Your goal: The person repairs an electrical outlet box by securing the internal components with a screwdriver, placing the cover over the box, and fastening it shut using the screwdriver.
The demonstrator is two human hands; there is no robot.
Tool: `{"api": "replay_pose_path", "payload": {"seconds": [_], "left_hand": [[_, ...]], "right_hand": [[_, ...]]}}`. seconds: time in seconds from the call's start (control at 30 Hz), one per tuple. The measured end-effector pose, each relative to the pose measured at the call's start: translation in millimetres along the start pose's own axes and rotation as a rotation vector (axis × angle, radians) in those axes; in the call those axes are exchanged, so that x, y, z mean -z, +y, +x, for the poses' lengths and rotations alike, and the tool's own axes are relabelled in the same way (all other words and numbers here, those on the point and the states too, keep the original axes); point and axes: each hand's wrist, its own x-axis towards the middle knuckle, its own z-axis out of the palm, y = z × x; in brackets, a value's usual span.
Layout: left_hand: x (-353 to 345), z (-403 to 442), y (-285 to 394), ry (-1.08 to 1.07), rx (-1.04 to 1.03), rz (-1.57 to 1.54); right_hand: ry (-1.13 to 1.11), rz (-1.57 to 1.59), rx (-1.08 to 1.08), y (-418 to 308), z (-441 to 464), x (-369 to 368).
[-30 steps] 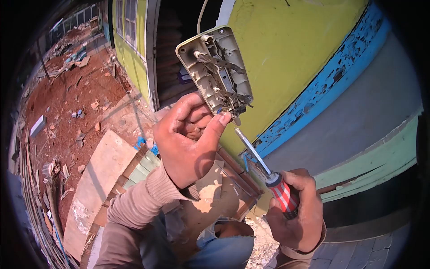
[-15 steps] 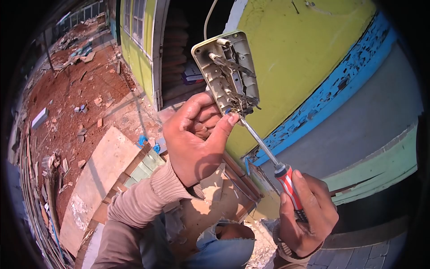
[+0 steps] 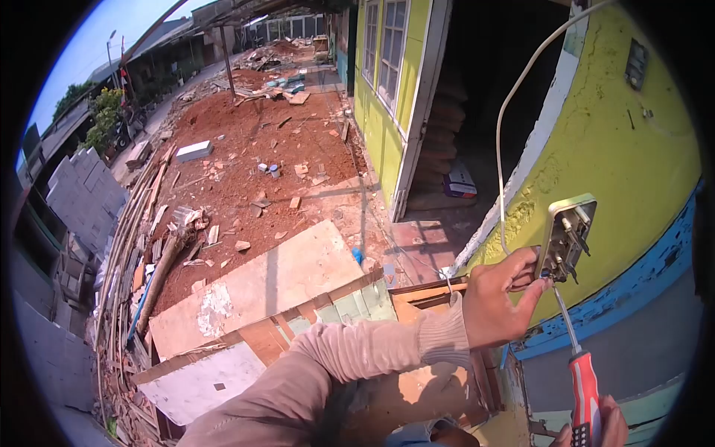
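Observation:
My left hand (image 3: 500, 304) grips the lower end of an opened extension socket (image 3: 553, 237) at the right, thumb and fingers closed on it. Its pale plastic housing is tilted, with posts and metal contact strips showing inside. In my right hand (image 3: 612, 425), partly cut off by the bottom edge, is a screwdriver (image 3: 585, 387) with a red, white and dark handle. The metal shaft points up to the socket's lower end by my left thumb. Whether the tip sits in a screw is too small to tell. A white cable (image 3: 500, 141) hangs behind the socket.
A yellow-green wall (image 3: 633, 141) with a peeling blue band stands behind the socket. Wooden boards (image 3: 261, 279) lie below my left arm. Beyond are red soil (image 3: 246, 171) with rubble, long poles (image 3: 123, 253), stacked pale blocks (image 3: 88, 186) and a dark doorway (image 3: 488, 89).
The view has swung left and up, so both hands, socket and screwdriver now appear farther right. My left hand still holds the socket, and my right still holds the screwdriver against its lower end.

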Motion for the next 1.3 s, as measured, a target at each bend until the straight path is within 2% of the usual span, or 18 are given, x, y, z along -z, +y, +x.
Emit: {"api": "replay_pose_path", "payload": {"seconds": [0.1,0.17,0.37,0.47,0.67,0.77,0.83,0.93,0.97,1.03,1.17,1.3], "left_hand": [[-6,-5,2,0.04,-0.012,0.029],[-9,-5,3,0.051,0.023,-0.072],[-2,2,-3,0.059,0.007,-0.108],[-4,1,-3,0.062,0.005,-0.098],[-1,1,-2,0.073,-0.033,-0.027],[4,2,1,0.09,-0.054,0.038],[-1,-1,-3,0.097,-0.105,0.074],[0,-1,-6,0.081,-0.057,0.035],[-1,1,-5,0.116,-0.054,0.003],[1,5,-5,0.12,-0.082,-0.014],[1,1,-7,0.128,-0.061,-0.011],[4,5,-4,0.142,-0.084,0.008]], "right_hand": [[0.089,-0.177,-0.02,-3,-6,-10],[0.119,-0.226,-0.042,-2,-10,-12],[0.061,-0.276,-0.164,4,-22,-2],[0.307,-0.403,-0.053,1,-21,-30],[0.373,-0.321,-0.082,-9,-26,-35],[0.483,-0.234,-0.133,-18,-36,-42],[0.469,-0.123,-0.197,-21,-47,-44],[0.262,0.001,-0.352,-11,-56,-38],[0.316,0.126,-0.442,-11,-58,-49],[0.197,-0.059,-0.262,-9,-56,-47],[0.123,-0.035,-0.338,-8,-88,-38],[0.215,0.126,-0.34,0,-70,-43]]}}
